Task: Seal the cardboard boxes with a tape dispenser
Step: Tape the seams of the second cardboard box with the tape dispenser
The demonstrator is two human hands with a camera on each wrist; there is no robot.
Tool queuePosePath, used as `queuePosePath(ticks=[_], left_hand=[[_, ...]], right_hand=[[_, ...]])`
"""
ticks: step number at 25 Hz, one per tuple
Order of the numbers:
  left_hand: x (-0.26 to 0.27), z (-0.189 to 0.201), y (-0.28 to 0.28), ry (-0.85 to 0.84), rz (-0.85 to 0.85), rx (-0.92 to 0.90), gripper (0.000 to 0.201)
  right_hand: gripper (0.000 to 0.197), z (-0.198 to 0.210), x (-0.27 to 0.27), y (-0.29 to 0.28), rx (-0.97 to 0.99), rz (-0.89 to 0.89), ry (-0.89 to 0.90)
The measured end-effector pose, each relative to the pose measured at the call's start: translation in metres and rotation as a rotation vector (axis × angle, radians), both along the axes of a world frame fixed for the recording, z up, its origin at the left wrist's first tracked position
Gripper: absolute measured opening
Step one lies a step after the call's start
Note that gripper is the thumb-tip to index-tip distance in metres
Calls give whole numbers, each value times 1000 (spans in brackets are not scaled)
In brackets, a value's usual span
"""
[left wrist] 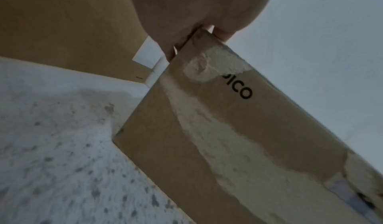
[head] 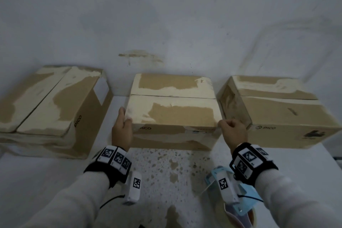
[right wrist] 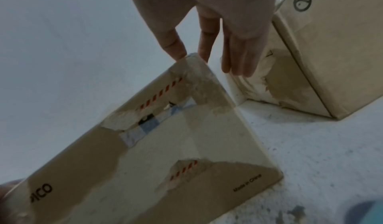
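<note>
Gripping the middle box (head: 174, 116) at its two near top corners, both hands are on the cardboard, away from the tape dispenser (head: 246, 189). The left hand (head: 122, 126) clasps the near left corner, with its thumb on the top flap and its fingers along the box's left side. The right hand (head: 233, 131) takes the near right corner. In the right wrist view its thumb (right wrist: 174, 47) and forefinger (right wrist: 205, 47) pinch that corner between them, and the other fingers hang down between this box and the right box (head: 277, 113).

The tape dispenser is light blue and holds a roll of tape. It lies on the table (head: 166, 172) near the person's edge, under the right forearm and behind the right wrist. It is well apart from the fingers and from all three boxes. The left hand is farther from it, across the width of the middle box.

All three boxes stand in a row on the white speckled table against a pale wall (head: 166, 15). The left box (head: 55, 105) sits at an angle, apart from the left hand, and the right box is just beside the right hand. The middle box's two top flaps are folded down and meet in a seam running left to right. Pale torn patches mark its surface, and "PICO" is printed on its front. I cannot tell whether tape covers the seam.
</note>
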State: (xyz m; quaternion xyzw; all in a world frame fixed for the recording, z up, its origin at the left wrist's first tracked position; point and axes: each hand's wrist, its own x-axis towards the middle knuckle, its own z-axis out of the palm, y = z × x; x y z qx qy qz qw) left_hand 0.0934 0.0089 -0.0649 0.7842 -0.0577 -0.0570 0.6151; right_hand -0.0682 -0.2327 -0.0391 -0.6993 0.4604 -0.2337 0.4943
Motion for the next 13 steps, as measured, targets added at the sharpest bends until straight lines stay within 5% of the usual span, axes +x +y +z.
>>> queuePosePath(ticks=[4,10,13], left_hand=[[2,3,-2,27,-17,-26,47],[25,5,11,-76,30,61,32],[45,20,2,-143,-221,226,50]], right_hand=[[46,-9,7,8,12,190,-92],[28,-6,8,-11,-55,130,-26],[41,5,26,-14,-29,241,13]])
